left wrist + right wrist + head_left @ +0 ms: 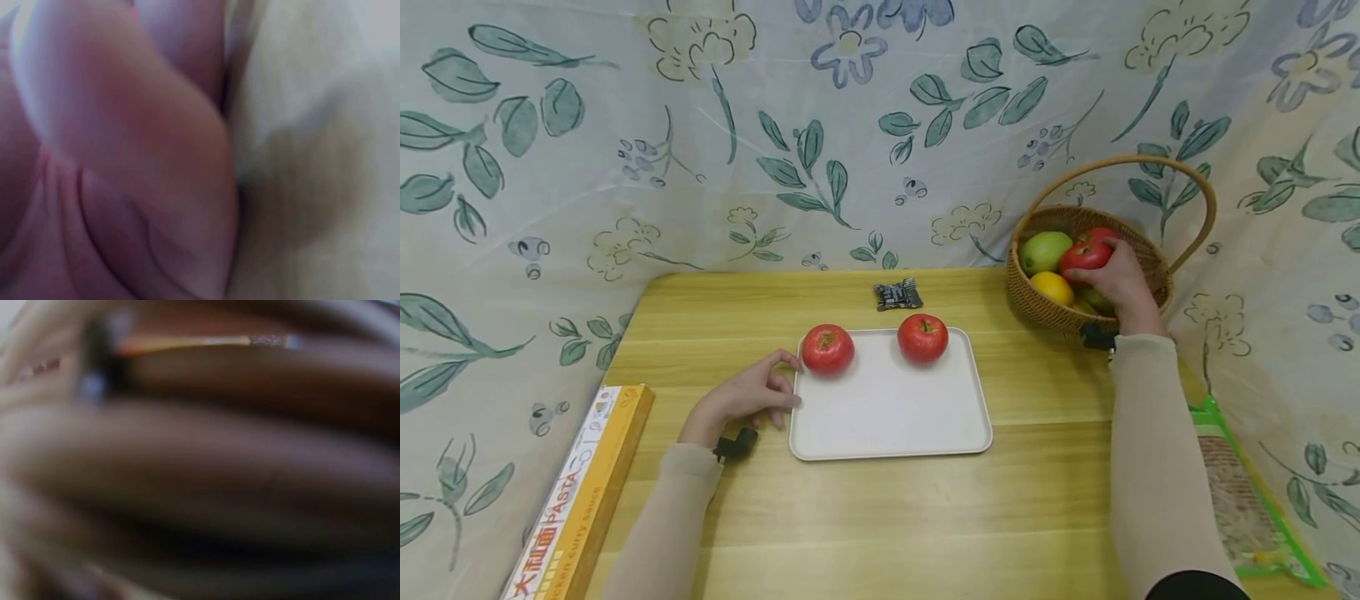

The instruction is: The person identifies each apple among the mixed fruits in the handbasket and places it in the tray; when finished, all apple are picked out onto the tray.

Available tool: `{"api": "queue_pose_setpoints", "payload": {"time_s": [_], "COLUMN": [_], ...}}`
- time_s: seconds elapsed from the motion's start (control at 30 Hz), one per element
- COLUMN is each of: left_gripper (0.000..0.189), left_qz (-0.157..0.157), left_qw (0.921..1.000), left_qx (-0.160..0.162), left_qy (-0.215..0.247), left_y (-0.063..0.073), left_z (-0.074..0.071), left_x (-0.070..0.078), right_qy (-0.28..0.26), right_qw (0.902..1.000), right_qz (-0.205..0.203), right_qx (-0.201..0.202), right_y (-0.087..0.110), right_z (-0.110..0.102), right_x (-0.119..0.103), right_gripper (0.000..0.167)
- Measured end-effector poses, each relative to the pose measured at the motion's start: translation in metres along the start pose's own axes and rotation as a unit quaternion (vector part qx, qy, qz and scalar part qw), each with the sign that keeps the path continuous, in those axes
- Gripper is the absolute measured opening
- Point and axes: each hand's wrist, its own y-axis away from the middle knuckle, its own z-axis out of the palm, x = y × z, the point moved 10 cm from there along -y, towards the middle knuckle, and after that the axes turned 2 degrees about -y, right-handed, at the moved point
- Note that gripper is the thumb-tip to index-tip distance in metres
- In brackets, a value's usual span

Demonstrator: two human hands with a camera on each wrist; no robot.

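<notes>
In the head view, my right hand (pixel 1120 279) reaches into a wicker basket (pixel 1037 304) at the back right and grips a red apple (pixel 1084 258) between thumb and fingers. Another red apple (pixel 1099 235) lies just behind it, beside a green fruit (pixel 1045 252) and a yellow-orange fruit (pixel 1052 287). At the left edge of a white tray (pixel 891 417), my left hand (pixel 748 392) rests with loosely bent fingers, fingertips touching the rim. Two red apples (pixel 827 350) (pixel 922 338) sit along the tray's back side. Both wrist views are blurred and filled mostly by fingers.
A small black wrapped packet (pixel 898 295) lies behind the tray. On the left stands a long yellow and white pasta box (pixel 587 492). A green-edged bag (pixel 1243 492) lies beyond my right forearm. Floral cloth hangs behind the wooden table (pixel 880 525).
</notes>
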Motion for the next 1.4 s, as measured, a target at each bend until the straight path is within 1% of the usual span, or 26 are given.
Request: {"api": "queue_pose_setpoints", "payload": {"time_s": [0.17, 0.33, 0.47, 0.63, 0.77, 0.9, 1.0, 1.1, 1.2, 1.27, 1.33, 1.4], "left_gripper": [0.062, 0.064, 0.065, 0.064, 0.064, 0.064, 0.064, 0.063, 0.062, 0.062, 0.062, 0.062], "left_qz": [0.003, -0.008, -0.013, -0.006, -0.007, -0.012, -0.015, -0.012, -0.009, -0.009, -0.010, -0.011], "left_qw": [1.0000, 1.0000, 0.9999, 1.0000, 1.0000, 0.9999, 0.9999, 0.9999, 1.0000, 1.0000, 0.9999, 0.9999], "left_qx": [0.000, 0.003, 0.004, 0.007, 0.003, 0.001, 0.002, 0.001, 0.001, 0.002, 0.003, 0.004], "left_qy": [-0.001, 0.002, -0.001, -0.003, 0.003, 0.005, 0.004, 0.003, 0.004, 0.003, 0.002, 0.000], "left_y": [-0.001, -0.002, -0.002, -0.001, -0.001, -0.001, -0.001, -0.002, -0.002, -0.002, -0.001, 0.000], "left_z": [0.000, 0.000, -0.002, -0.004, -0.004, -0.002, -0.001, 0.000, 0.000, 0.000, -0.001, -0.002], "left_x": [0.001, -0.002, -0.002, 0.001, 0.000, -0.003, -0.004, -0.003, -0.001, -0.001, -0.001, -0.002], "right_qy": [0.034, 0.045, 0.035, 0.005, -0.037, -0.083, -0.129, -0.189, -0.251, -0.282, -0.310, -0.317], "right_qw": [0.9991, 0.9983, 0.9979, 0.9966, 0.9941, 0.9892, 0.9827, 0.9731, 0.9622, 0.9559, 0.9485, 0.9458], "right_qz": [0.000, 0.008, 0.019, 0.027, 0.038, 0.046, 0.052, 0.053, 0.028, 0.001, -0.032, -0.064], "right_qx": [0.026, 0.037, 0.051, 0.078, 0.095, 0.112, 0.122, 0.120, 0.103, 0.083, 0.058, 0.033], "right_y": [0.001, 0.004, 0.005, 0.007, 0.017, 0.034, 0.050, 0.070, 0.087, 0.098, 0.108, 0.118], "right_z": [-0.005, -0.007, -0.009, -0.016, -0.021, -0.025, -0.023, -0.017, -0.006, 0.005, 0.018, 0.032], "right_x": [0.001, 0.001, 0.002, -0.001, -0.007, -0.016, -0.022, -0.031, -0.046, -0.058, -0.072, -0.087], "right_gripper": [0.104, 0.103, 0.103, 0.104, 0.103, 0.098, 0.095, 0.093, 0.090, 0.088, 0.085, 0.082]}}
